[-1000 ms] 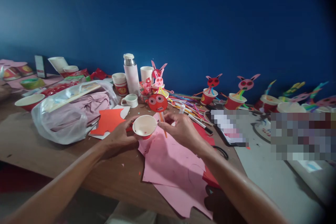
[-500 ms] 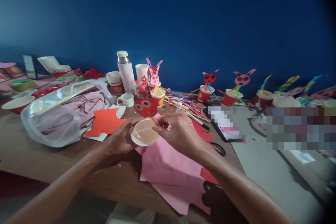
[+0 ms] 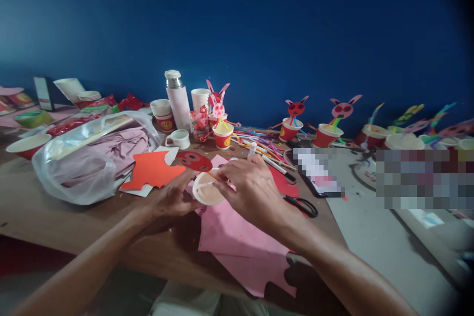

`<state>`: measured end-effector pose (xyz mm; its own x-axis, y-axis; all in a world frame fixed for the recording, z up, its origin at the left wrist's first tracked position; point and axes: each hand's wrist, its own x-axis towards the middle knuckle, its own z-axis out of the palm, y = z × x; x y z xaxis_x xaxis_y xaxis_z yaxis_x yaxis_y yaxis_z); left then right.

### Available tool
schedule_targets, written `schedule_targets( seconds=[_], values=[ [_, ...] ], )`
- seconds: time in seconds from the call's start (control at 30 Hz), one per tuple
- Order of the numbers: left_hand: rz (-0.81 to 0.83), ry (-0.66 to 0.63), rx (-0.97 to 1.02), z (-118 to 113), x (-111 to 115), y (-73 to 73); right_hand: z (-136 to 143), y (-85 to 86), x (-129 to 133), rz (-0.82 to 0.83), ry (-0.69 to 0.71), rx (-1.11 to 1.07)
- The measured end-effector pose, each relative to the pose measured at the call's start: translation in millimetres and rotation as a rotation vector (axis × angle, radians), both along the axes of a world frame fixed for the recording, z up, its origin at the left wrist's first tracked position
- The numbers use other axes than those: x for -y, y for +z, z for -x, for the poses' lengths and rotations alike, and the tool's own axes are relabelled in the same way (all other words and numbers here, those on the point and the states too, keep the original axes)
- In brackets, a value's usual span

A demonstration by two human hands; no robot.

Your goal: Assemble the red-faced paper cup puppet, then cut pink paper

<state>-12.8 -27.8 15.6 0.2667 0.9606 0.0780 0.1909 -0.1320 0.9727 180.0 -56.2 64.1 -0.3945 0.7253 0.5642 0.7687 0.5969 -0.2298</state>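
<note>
a left hand (image 3: 166,200) holds a paper cup (image 3: 208,195) in its grip, tilted above pink paper sheets (image 3: 240,237) on a desk (image 3: 89,227). the right hand (image 3: 250,185) pinches the orange stem (image 3: 214,176) of a red paper face (image 3: 199,161) at the cup's rim.

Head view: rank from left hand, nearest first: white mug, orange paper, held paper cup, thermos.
1. Paper cup: in the left hand itself.
2. Orange paper: on the table, just beyond the hand, slightly left.
3. White mug: farther out, past the paper.
4. Thermos: standing behind the mug.
</note>
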Motion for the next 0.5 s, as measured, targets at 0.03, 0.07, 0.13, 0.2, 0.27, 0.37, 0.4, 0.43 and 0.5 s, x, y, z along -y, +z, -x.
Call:
schedule_targets(
  seconds=[0.03,0.07,0.13,0.2,0.27,0.37,0.4,0.43,0.5],
  values=[
    [-0.039,-0.035,-0.056,0.1,0.2,0.6,-1.2,2.8,0.8,0.018,0.012,-0.071],
    [-0.083,-0.066,-0.111,-0.1,0.7,1.7,-2.5,5.8,1.5,0.048,0.031,-0.145],
    [-0.133,-0.102,-0.17,-1.0,2.3,4.5,-5.3,10.9,1.9,0.132,0.087,-0.285],
    [-0.121,-0.134,-0.154,-2.1,3.6,7.1,-8.1,13.1,-0.1,0.222,0.153,-0.382],
    [-0.1,-0.186,-0.114,-2.8,3.6,8.0,-10.8,11.4,-4.7,0.307,0.194,-0.455],
    [-0.08,-0.259,-0.086,-2.2,0.8,4.2,-13.8,3.7,-14.4,0.402,0.24,-0.594],
    [-0.078,-0.257,-0.083,-1.3,-0.6,1.6,-14.3,0.9,-17.4,0.425,0.259,-0.644],
    [-0.075,-0.256,-0.086,0.0,-2.2,-1.3,-14.5,-1.6,-19.8,0.442,0.274,-0.677],
    [-0.106,-0.22,-0.12,3.4,-5.2,-6.9,-14.1,-4.6,-22.2,0.45,0.276,-0.659]
  ],
)
